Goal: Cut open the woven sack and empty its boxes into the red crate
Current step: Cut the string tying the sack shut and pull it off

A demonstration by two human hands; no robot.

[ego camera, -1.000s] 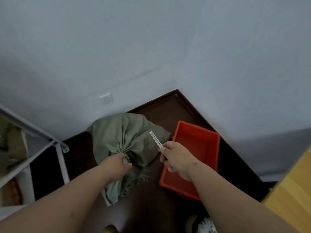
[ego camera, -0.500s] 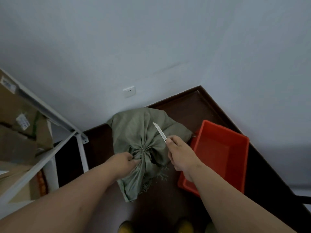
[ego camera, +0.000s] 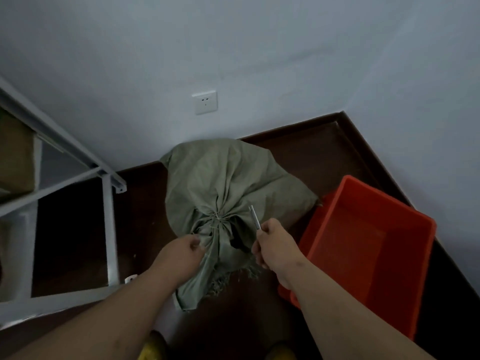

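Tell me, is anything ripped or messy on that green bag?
Yes. The woven sack has a frayed edge with loose threads below its tied neck, near the left hand. A dark gap shows beside the knife held by the right hand.

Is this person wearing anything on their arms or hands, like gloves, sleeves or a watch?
No. The left hand and the right hand are bare, with no gloves or rings showing. Both forearms are uncovered as far as the picture reaches: no sleeves, watch or wristband. A few small dark marks show on the right forearm.
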